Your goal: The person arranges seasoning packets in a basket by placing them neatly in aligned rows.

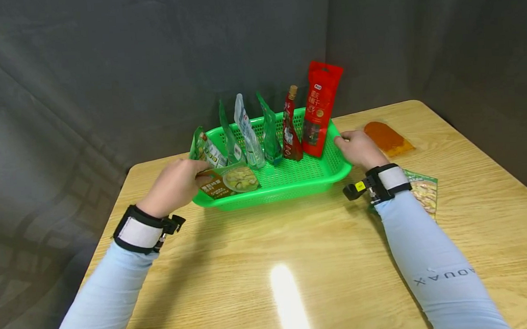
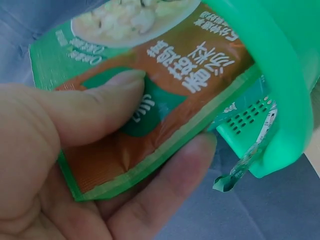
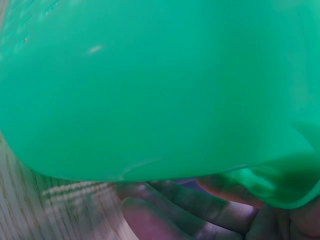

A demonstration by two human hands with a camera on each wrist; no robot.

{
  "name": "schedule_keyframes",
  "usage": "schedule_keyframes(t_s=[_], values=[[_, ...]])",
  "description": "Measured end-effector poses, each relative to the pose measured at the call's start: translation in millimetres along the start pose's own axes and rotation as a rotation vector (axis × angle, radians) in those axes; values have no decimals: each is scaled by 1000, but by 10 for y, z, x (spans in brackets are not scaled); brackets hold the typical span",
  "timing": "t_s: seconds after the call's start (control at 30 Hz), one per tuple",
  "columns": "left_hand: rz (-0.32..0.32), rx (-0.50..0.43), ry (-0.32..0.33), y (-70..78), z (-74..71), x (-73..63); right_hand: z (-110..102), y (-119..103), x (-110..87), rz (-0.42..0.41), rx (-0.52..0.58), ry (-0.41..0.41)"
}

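My left hand (image 1: 176, 185) pinches a brown and green soup mix packet (image 1: 239, 179) between thumb and fingers at the front left corner of a green plastic basket (image 1: 273, 193). In the left wrist view, the thumb lies across the printed face of the packet (image 2: 180, 75), whose far end overlaps the basket's rim (image 2: 295, 100). On the basket's right end, my right hand (image 1: 362, 148) holds the rim. The right wrist view is mostly filled by the basket's wall (image 3: 125, 100), with fingers (image 3: 160, 220) curled beneath its edge.
Inside the basket stand several upright pouches, a red bottle-shaped pack (image 1: 291, 134) and a tall red packet (image 1: 320, 108). On the table right of it lie an orange-red powder packet (image 1: 386, 137) and a green-edged packet (image 1: 425, 192), partly behind the right forearm. A dark curtain (image 1: 153, 66) hangs behind.
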State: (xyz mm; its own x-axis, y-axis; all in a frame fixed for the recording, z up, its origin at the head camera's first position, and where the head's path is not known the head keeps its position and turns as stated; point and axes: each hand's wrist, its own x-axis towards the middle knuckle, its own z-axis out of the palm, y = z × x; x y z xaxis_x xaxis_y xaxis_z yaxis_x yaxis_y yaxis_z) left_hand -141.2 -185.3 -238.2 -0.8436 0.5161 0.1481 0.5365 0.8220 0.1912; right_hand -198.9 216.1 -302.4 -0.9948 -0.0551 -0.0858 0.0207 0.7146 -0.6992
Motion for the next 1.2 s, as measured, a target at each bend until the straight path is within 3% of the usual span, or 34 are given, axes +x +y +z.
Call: schedule_keyframes(t_s=[0.37,0.6,0.93,1.0,1.07,1.2], values=[[56,-43,-86,-15,106,6,17,2,0,2,16,9],[10,-126,-182,-41,157,-36,19,-1,8,4,19,10],[-49,-254,-238,-91,134,-97,14,-10,0,8,16,14],[-47,-293,-209,-123,104,-131,12,-11,-5,9,18,12],[-38,-320,-120,-158,72,-167,10,-15,-7,14,19,9],[-28,-345,187,-219,42,-225,9,-18,-8,19,24,7]])
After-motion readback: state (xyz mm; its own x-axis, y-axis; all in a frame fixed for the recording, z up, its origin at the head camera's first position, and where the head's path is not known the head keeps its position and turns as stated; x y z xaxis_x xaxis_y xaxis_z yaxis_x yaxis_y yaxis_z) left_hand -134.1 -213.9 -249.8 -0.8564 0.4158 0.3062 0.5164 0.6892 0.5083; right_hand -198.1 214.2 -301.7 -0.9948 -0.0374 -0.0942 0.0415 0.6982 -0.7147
